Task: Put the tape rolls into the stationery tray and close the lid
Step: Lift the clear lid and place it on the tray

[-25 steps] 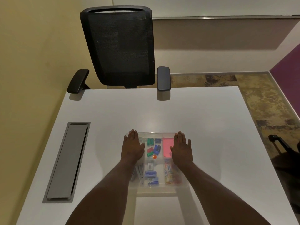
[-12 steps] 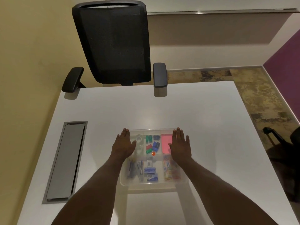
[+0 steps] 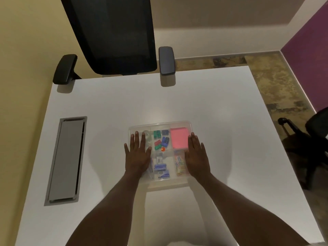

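Note:
A clear stationery tray (image 3: 160, 124) sits near the middle of the white table, with its transparent lid lying on top. Through the lid I see a clear tape roll (image 3: 147, 134) in the far-left compartment, coloured clips, a pink note pad (image 3: 179, 140) and small boxes. My left hand (image 3: 137, 155) lies flat, fingers spread, on the lid's left side. On the right side of the lid my right hand (image 3: 197, 157) rests flat in the same way. Neither hand holds anything.
A grey cable hatch (image 3: 66, 160) is set into the table (image 3: 221, 121) at the left. A black mesh office chair (image 3: 113, 36) stands at the far edge. Another dark chair base (image 3: 314, 139) is on the floor at the right.
The view has tilted down and shifted slightly. Both hands stay flat on the lid, a little nearer to me on it than before.

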### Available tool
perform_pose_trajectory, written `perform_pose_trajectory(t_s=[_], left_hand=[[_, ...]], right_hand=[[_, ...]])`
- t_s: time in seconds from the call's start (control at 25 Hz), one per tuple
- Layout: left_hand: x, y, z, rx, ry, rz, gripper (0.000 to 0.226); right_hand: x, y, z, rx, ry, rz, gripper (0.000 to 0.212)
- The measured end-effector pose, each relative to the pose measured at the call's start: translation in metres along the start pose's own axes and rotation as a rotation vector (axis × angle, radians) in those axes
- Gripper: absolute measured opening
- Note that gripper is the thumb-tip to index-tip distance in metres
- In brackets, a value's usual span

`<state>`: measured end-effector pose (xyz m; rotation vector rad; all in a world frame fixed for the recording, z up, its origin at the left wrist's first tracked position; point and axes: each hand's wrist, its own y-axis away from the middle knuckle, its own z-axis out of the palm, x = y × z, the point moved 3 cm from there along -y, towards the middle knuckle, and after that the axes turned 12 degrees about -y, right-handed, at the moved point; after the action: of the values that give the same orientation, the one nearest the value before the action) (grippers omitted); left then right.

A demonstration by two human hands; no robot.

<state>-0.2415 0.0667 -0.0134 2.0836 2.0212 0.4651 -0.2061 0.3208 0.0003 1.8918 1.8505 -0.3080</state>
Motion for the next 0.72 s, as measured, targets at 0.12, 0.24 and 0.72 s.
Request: perform_pose_trajectory(t_s=[0.12,0.24,0.72], left_hand=[[0.0,-0.001,0.003,0.053,0.017,0.004,0.069],[-0.002,0.0,0.008,0.095,0.038,0.003,0.069],[-0.017,0.035,0.04,0.192,0.02,0.012,0.068]], right_hand=[[-0.001,0.015,0.014,0.054,-0.063,0.041,0.058],[-0.001,0.014,0.018,0.092,-0.099,0.049,0.059],[0.007,0.013,0.026,0.081,-0.004,0.023,0.062]])
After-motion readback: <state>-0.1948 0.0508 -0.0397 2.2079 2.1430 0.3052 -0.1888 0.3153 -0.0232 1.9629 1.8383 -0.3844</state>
